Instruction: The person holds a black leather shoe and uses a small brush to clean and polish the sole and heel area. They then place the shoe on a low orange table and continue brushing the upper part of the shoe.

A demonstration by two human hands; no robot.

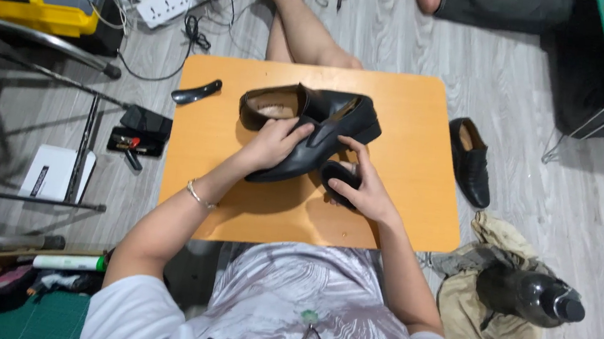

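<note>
Shoe-polishing under way at frame centre: left hand [280,145] steadies black shoe [306,129] on orange table [403,202], right hand [361,187] closed around dark applicator [337,175], likely needing even strokes next

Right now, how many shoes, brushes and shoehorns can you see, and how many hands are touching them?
Black shoes: 2, one on the table under the left hand, one on the floor
Black brush: 1, in the right hand
Black shoehorn: 1, on the table edge
Hands: 2, left hand, right hand
Total: 6
</note>
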